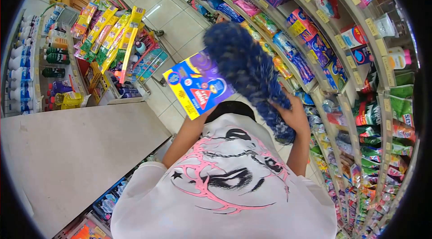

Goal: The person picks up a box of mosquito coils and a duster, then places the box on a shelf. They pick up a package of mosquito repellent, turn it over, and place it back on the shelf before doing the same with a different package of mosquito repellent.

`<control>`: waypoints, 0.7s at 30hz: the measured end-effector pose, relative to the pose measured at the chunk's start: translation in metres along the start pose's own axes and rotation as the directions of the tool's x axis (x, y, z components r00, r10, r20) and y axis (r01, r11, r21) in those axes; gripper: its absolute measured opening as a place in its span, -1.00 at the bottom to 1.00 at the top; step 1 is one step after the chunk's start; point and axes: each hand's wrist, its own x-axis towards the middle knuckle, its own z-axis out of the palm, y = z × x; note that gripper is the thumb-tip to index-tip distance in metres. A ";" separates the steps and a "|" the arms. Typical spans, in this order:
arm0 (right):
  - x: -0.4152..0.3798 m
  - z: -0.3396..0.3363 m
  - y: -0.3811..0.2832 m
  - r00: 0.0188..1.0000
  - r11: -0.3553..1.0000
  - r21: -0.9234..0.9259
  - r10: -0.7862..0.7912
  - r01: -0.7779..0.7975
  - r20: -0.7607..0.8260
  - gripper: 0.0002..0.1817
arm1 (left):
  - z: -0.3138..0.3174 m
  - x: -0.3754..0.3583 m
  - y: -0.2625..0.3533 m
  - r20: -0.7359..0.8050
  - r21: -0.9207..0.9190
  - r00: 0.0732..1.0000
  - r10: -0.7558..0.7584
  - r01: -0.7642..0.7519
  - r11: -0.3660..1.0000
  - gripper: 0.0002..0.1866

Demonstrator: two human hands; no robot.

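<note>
My left hand (pixel 202 116) grips a purple, blue and yellow printed box (pixel 194 86) from beneath, and its fingers are mostly hidden behind it. The box is tilted in front of my body. In my right hand (pixel 294 116) is a fluffy dark blue duster (pixel 245 70), held by its lower part with the fingers wrapped round it. The duster slants up and to the left, and its tip overlaps the upper right corner of the box in this view.
Stocked shelves (pixel 348 59) of packets and boxes curve along the right. On the left stand a pale counter top (pixel 81 149), a shelf of bottles (pixel 20 74) and a display of yellow packs (pixel 108 36). Tiled floor (pixel 173 25) runs between them.
</note>
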 end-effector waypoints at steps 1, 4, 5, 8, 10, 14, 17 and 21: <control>0.011 -0.003 0.006 0.995 0.990 0.109 0.085 -0.091 0.059 -0.45 | -0.002 0.000 0.005 -0.005 0.116 1.000 0.013 -0.012 0.993 -0.42; 0.038 0.009 0.039 0.995 0.993 0.095 0.073 -0.066 -0.067 -0.40 | 0.013 0.005 0.028 -0.093 0.226 0.993 0.077 -0.054 0.973 -0.38; 0.049 0.012 0.050 0.996 0.996 0.071 0.059 -0.054 -0.071 -0.40 | 0.023 0.006 0.034 -0.031 0.141 0.997 0.077 -0.072 0.987 -0.38; 0.084 0.011 0.074 0.985 0.866 0.471 0.136 -0.170 0.106 -0.22 | 0.009 0.005 0.061 -0.055 0.148 0.989 0.139 -0.130 0.980 -0.36; 0.050 0.033 0.158 0.983 0.796 0.580 0.106 -0.173 0.149 -0.16 | 0.019 -0.008 0.071 -0.167 0.175 0.966 0.199 -0.169 0.970 -0.45; 0.014 0.122 0.087 0.743 0.772 0.123 0.537 -0.624 0.399 -0.31 | 0.029 0.020 0.102 -0.295 0.174 0.895 0.335 -0.294 0.940 -0.44; 0.034 0.181 0.168 0.743 0.634 0.421 0.409 -0.649 0.529 -0.45 | 0.027 0.011 0.120 -0.234 0.139 0.880 0.414 -0.391 0.910 -0.48; 0.142 0.218 0.125 0.919 0.861 0.384 0.206 -0.333 0.336 -0.55 | 0.034 0.030 0.172 -0.075 0.129 0.890 0.449 -0.438 0.890 -0.43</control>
